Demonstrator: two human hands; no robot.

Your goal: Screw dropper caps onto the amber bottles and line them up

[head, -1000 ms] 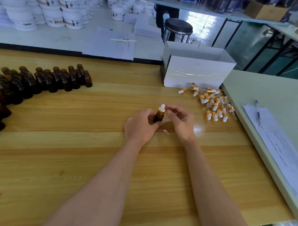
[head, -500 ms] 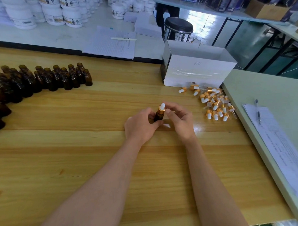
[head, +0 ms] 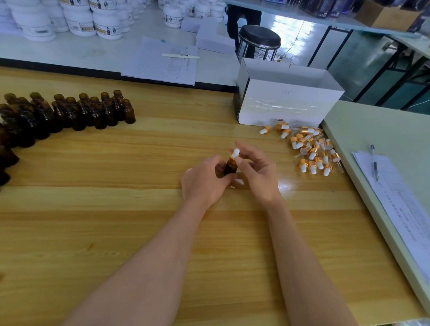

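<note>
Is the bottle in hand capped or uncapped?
Capped: a dropper cap sits on the amber bottle the left hand grips. Fully tightened or not, cannot tell.

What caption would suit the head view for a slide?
Left hand grips an amber bottle; right hand touches its dropper cap, at a wooden table.
</note>
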